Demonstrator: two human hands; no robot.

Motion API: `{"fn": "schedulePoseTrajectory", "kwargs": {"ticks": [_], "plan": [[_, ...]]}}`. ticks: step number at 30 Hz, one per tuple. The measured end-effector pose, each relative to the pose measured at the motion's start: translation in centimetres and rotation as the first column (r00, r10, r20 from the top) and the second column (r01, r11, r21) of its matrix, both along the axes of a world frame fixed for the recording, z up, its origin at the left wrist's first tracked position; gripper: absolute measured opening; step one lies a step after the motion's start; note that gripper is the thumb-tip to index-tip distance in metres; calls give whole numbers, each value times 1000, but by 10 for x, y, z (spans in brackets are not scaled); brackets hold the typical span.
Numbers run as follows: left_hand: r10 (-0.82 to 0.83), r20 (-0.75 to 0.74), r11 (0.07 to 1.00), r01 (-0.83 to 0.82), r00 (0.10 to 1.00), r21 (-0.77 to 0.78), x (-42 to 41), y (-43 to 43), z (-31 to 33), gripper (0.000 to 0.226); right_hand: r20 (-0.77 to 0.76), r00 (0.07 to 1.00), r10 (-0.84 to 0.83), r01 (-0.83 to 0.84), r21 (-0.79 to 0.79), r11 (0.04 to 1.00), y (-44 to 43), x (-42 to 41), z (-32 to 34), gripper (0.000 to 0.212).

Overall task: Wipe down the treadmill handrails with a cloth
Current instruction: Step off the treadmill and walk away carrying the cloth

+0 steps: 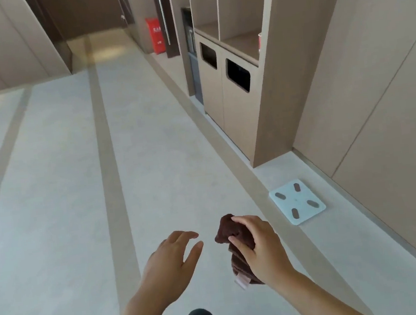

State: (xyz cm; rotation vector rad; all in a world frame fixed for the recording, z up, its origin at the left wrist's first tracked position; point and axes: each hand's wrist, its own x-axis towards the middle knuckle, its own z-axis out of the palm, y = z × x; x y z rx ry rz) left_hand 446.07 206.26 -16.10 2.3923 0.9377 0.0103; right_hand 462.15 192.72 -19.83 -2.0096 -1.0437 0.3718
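A dark brown cloth [228, 230] hangs bunched in my right hand [262, 249], which grips it low in the middle of the head view. A small pale tag shows at the cloth's lower end. My left hand [173, 261] hovers just left of the cloth, fingers spread and curled, holding nothing. A small gap separates it from the cloth. No treadmill or handrail is in view.
A pale floor with beige stripes runs ahead to a dark doorway. Along the right wall stand a beige cabinet [232, 108] with two bin openings and open shelves. A white bathroom scale [297, 204] lies on the floor at the right. A red sign [155, 35] stands far back.
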Motion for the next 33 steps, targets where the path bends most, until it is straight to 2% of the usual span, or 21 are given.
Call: {"fn": "schedulePoseTrajectory", "kwargs": {"ticks": [3,7,14,19,22,28,33], "plan": [[77,24,996,-76,997,-40,35,69,-12,41,-10,998,64,-64,15,998,84,43,-2,33],[36,23,998,-35,999,-44,107,174,-28,41,17,996,93,-93,13,996,198,107,-14,34],[-135,-9,990,135,991,44,266,373,2,40,24,996,-89,88,23,996,355,240,1,34],[-331,-38,942,333,943,46,392,461,9,42,25,955,-297,296,39,954,417,336,5,33],[-394,-36,917,395,918,45,466,514,5,42,10,924,-382,381,51,923,451,396,-2,34],[-362,11,930,360,932,74,610,620,7,42,23,927,-375,374,37,927,557,544,4,33],[-372,88,927,365,924,86,721,693,26,42,56,931,-360,354,91,931,641,654,29,34]]}}
